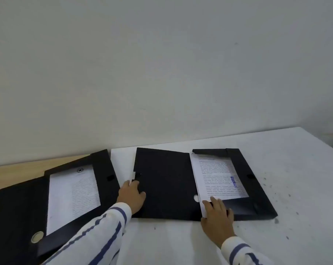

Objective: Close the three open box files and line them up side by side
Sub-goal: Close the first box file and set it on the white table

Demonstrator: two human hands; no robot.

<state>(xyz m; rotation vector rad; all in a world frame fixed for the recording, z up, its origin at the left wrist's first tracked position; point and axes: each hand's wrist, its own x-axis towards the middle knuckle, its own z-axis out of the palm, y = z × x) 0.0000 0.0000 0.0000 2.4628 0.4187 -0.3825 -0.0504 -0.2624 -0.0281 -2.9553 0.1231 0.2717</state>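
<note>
Fingers (132,185) of the left hand (131,196) curl around the left edge of an open black cover (165,184), thumb on top, pinching it where a small white tab shows. The right hand (217,217) lies flat with fingers loosely spread on the near corner of the printed sheets (219,178) in the tray of the same box file (257,192), holding nothing.

Two box files are in view; whether a third exists cannot be told. Both are matte black and lie open and flat, each showing one stack of white printed pages. The right one rests on the white table (295,159), its cover spread to the left and its tray to the right; a blue stamp marks the top page and a round finger hole shows at the spine. The left box file (18,207) sits partly on a wooden surface (18,167), angled, with a metal-ringed hole at its near spine and a black clasp tab on the far flap. Both wrists wear white sleeves with blue stripes.
</note>
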